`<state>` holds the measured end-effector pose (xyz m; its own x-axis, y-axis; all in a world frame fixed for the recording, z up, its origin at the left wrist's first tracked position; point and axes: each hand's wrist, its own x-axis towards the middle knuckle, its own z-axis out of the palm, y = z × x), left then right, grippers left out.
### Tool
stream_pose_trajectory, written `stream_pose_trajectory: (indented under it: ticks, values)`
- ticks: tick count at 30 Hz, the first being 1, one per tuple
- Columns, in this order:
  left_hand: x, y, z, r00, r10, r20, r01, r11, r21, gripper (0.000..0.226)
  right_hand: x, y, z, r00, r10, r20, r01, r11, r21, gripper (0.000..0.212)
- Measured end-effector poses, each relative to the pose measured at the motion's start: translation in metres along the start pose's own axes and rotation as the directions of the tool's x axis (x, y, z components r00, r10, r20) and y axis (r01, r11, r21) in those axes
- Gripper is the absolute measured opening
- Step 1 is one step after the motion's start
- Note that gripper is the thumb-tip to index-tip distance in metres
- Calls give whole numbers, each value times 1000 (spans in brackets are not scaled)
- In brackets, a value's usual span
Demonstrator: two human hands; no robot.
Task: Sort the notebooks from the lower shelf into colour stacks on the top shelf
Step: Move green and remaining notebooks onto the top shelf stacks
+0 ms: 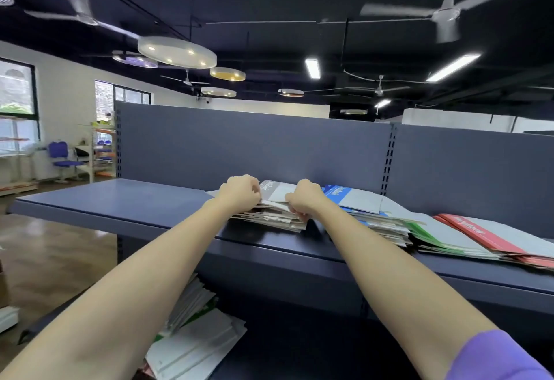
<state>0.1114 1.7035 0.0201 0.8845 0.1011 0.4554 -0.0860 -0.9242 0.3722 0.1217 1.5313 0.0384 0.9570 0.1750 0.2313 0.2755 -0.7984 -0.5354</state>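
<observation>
Both hands are up on the top shelf (pixel 114 199) squaring off the grey stack (pixel 277 216), as far as I can judge: the left hand (pixel 241 193) is curled over its left edge and the right hand (pixel 302 199) has its fingers bent down pinching the front corner of the top few covers, probably so the pile sits neat and doesn't slide into its neighbour. The stacks run in a row against the back panel (pixel 239 139), grey first, then the blue stack (pixel 359 202) just beside it, then the green stack (pixel 443 232) and the red stack (pixel 479 234) off to the right, overlapping a bit like fanned cards, so colour order is easy to read at a glance. The notebooks are thin, flat, soft-cover things with matte grey fronts and a coloured strip along the spine, floppy enough that the edges splay and look ragged. The shelving itself is smooth dark blue-grey painted metal with a slotted upright. Down on the lower shelf there's a loose heap of unsorted notebooks (pixel 198 343) lying askew, so I'd say the sorting is partway done.
</observation>
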Motion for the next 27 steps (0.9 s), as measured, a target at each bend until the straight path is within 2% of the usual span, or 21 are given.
stream_pose_trajectory:
  ticks: [2,4,6,10,13,18,22,24,27]
  values:
    - [-2,7,3,998,49,-43,-42,987,152,18,1,1,2,998,-27,51,33,993,-111,12]
    - [-2,11,4,996,76,-45,-66,979,192,18,-3,2,1,996,-62,68,72,986,-152,14]
    - [-3,15,5,997,70,-38,-61,979,197,19,-6,5,2,994,-95,46,100,987,-124,22]
    - [-13,21,7,988,119,-98,-82,945,317,18,-26,15,6,993,-117,-6,117,991,70,31]
    - [-26,29,5,980,153,-127,-105,941,323,19,-40,26,7,987,-157,-27,159,986,46,42]
    - [-58,48,-2,955,192,-226,-128,954,270,20,-72,39,-5,980,-193,52,194,981,-3,60]
    - [-90,67,-8,941,224,-254,-157,953,261,21,-104,48,-15,973,-229,28,227,973,51,37]
    - [-110,78,-5,951,225,-214,-174,957,233,19,-125,57,-14,969,-247,-5,246,964,103,26]
    - [-145,91,10,974,176,-140,-141,964,226,20,-162,76,-7,966,-260,11,254,952,169,20]
